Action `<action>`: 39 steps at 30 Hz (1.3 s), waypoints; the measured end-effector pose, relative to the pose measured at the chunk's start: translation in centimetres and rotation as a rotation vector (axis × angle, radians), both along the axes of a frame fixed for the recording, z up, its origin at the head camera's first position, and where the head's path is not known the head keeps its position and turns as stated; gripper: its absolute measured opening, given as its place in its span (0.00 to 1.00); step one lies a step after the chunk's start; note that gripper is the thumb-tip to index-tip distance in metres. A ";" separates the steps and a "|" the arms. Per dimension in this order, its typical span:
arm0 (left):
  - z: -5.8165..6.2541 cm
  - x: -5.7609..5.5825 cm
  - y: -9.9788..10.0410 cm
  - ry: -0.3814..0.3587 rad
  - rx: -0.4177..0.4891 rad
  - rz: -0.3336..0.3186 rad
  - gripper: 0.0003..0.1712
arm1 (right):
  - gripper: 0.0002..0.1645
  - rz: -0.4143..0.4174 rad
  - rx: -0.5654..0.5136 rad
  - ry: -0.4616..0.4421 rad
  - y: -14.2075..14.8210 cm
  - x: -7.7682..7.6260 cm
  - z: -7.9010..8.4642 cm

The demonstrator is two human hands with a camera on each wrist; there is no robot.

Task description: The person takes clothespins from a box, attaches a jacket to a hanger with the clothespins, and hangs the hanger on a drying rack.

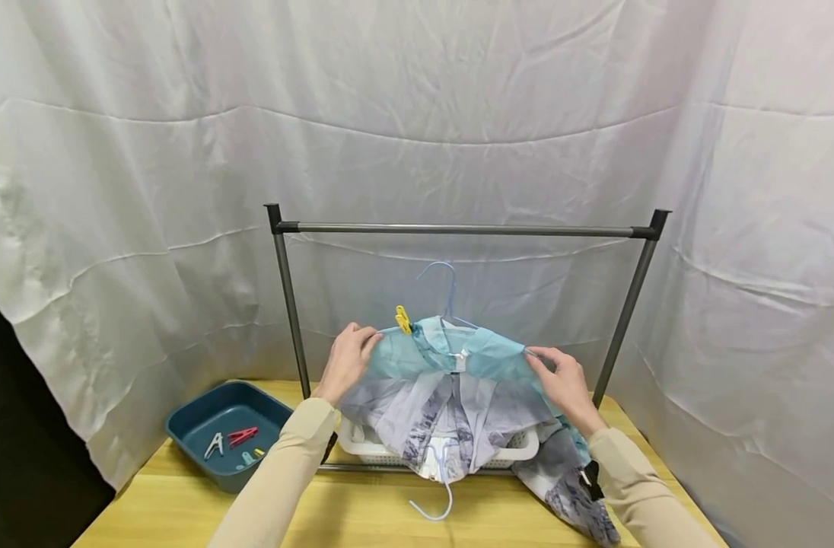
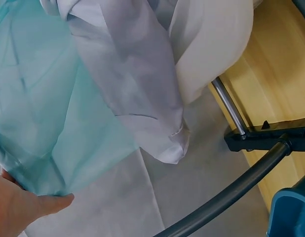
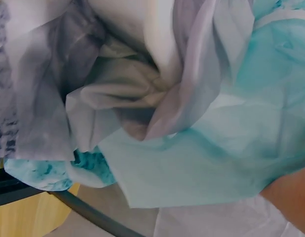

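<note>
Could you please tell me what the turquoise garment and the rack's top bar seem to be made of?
The turquoise garment looks like thin, smooth fabric, possibly synthetic, being slightly translucent. The top bar is probably polished metal, given its bright grey highlight.

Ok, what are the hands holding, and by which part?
The teal garment on its hanger: the left hand pinches one shoulder end, the right hand the opposite shoulder end.

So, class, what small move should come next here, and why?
Perhaps the left hand should fetch the red clip from the blue basin: the teal garment has a yellow clip near that hand, but none shows near the right hand.
</note>
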State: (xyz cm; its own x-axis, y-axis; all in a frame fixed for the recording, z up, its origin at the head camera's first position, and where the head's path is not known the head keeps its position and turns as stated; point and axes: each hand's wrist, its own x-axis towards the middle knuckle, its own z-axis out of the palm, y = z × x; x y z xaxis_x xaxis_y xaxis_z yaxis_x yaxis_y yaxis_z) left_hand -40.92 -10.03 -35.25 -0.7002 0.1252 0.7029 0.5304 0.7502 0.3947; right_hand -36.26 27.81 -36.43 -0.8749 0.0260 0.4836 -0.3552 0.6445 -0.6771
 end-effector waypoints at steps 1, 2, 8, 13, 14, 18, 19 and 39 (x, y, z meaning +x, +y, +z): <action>0.0 0.0 0.0 -0.002 0.004 0.001 0.13 | 0.24 0.001 0.003 0.003 0.1 0.0 -0.1; 0.0 0.0 -0.1 -0.004 0.007 0.002 0.13 | 0.23 0.004 0.005 0.003 0.2 0.0 -0.2; -0.2 0.1 -0.2 -0.016 0.044 0.011 0.13 | 0.23 0.017 0.010 -0.035 0.7 0.0 -0.2; -0.3 0.1 -0.4 -0.037 0.060 0.020 0.13 | 0.25 0.012 -0.014 -0.032 0.9 -0.3 -0.1; -0.4 0.1 -0.4 -0.042 0.058 0.020 0.13 | 0.25 -0.002 -0.022 -0.024 0.9 -0.3 -0.1; -0.4 0.0 -0.4 -0.042 0.055 0.011 0.14 | 0.25 -0.037 -0.079 -0.044 0.9 -0.4 0.1; -0.4 -0.1 -0.3 -0.039 0.051 0.009 0.14 | 0.25 -0.035 -0.100 -0.060 0.9 -0.4 0.1; -2.0 1.1 -0.9 -0.114 0.177 0.052 0.26 | 0.29 0.062 -0.367 -0.219 0.5 0.3 0.3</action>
